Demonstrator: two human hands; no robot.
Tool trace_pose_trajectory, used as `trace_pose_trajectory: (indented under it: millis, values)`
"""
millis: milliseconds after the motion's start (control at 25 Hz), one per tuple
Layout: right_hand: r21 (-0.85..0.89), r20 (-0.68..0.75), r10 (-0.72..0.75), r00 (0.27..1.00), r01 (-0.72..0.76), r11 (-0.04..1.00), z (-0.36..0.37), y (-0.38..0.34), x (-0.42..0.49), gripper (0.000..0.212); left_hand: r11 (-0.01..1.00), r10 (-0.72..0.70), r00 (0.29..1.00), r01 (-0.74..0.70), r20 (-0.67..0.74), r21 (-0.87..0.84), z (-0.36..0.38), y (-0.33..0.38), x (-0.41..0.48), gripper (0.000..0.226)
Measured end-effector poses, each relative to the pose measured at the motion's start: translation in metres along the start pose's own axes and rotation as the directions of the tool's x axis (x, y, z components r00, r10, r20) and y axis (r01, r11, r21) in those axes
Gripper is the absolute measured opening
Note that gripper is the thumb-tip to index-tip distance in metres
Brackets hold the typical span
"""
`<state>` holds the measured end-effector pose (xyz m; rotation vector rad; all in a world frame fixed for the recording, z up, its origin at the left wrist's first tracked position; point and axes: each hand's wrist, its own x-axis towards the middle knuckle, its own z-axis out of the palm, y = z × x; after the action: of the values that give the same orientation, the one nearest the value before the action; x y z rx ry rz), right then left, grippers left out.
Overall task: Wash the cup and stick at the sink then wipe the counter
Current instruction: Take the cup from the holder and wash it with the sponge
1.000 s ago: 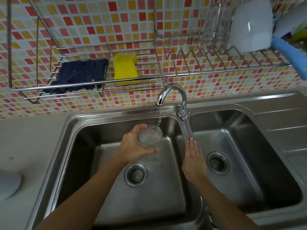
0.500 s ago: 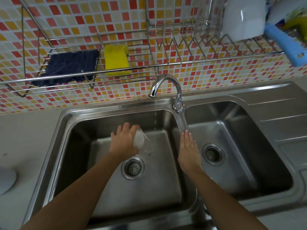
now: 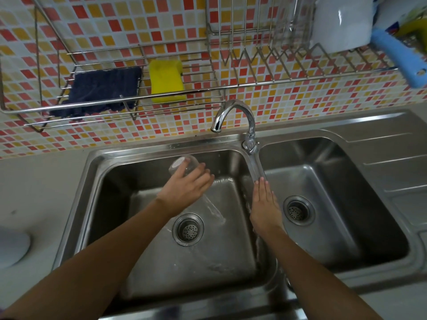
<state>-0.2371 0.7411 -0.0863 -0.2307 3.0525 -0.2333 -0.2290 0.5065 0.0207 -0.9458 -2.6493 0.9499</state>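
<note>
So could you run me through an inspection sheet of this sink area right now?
Surface: steel double sink, left basin wet.
Job's things: clear cup tipped over left basin; stick not seen.
Clutter: white object on the counter.
Hands: left hand holds the cup; right hand flat on the tap lever.
Cables: nothing seen.
Surroundings: wire rack with dark cloth, yellow sponge.
</note>
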Motion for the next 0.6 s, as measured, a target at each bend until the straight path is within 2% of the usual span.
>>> trace_pose_trajectory:
  millis: [80, 160, 200, 240, 280, 320, 360, 400, 440, 520, 600]
  values:
    - [-0.002, 0.001, -0.004, 1.0, 0.004, 1.0, 0.001, -0.001, 0.0, 0.064, 0.988, 0.091, 0.996, -0.091, 0.011, 0.121, -0.003, -0.001, -0.003, 0.08]
    - [-0.003, -0.011, -0.006, 1.0, 0.006, 1.0, 0.002, -0.001, 0.001, 0.066, 0.992, 0.017, 1.0, -0.015, -0.01, 0.123, -0.008, -0.005, -0.006, 0.081]
    - [-0.008, -0.011, -0.006, 1.0, 0.006, 1.0, 0.002, 0.0, 0.001, 0.067, 0.996, -0.087, 0.996, 0.087, -0.021, 0.004, -0.008, -0.007, -0.008, 0.081]
    - [-0.013, 0.002, -0.004, 1.0, 0.004, 1.0, 0.001, 0.0, 0.002, 0.068, 0.943, -0.232, 0.973, 0.229, 0.018, -0.24, -0.009, -0.008, -0.012, 0.079]
    - [-0.009, 0.022, 0.004, 1.0, -0.004, 1.0, 0.0, 0.0, 0.002, 0.068, 0.731, -0.392, 0.906, 0.412, 0.159, -0.544, -0.01, -0.01, -0.016, 0.077]
    - [0.008, 0.034, 0.012, 0.999, -0.013, 1.0, -0.003, -0.001, 0.002, 0.066, 0.362, -0.484, 0.798, 0.557, 0.36, -0.747, -0.009, -0.01, -0.021, 0.075]
    - [0.041, 0.028, 0.011, 1.0, -0.012, 0.999, -0.005, -0.007, 0.0, 0.062, 0.017, -0.477, 0.694, 0.621, 0.539, -0.784, -0.005, -0.008, -0.029, 0.075]
    - [0.082, 0.009, -0.002, 1.0, 0.001, 0.997, -0.008, -0.017, -0.003, 0.057, -0.168, -0.435, 0.628, 0.648, 0.646, -0.743, 0.001, -0.005, -0.041, 0.075]
    - [0.13, -0.015, -0.024, 1.0, 0.026, 0.991, -0.009, -0.032, -0.008, 0.054, -0.217, -0.398, 0.599, 0.674, 0.695, -0.706, 0.009, 0.0, -0.055, 0.075]
    - [0.237, -0.035, -0.074, 0.997, 0.08, 0.968, -0.009, -0.069, -0.02, 0.052, -0.143, -0.375, 0.61, 0.706, 0.698, -0.693, 0.017, 0.007, -0.085, 0.075]
    - [0.316, -0.024, -0.09, 0.996, 0.093, 0.944, -0.003, -0.111, -0.031, 0.052, -0.133, -0.388, 0.621, 0.694, 0.681, -0.708, 0.017, 0.0, -0.11, 0.078]
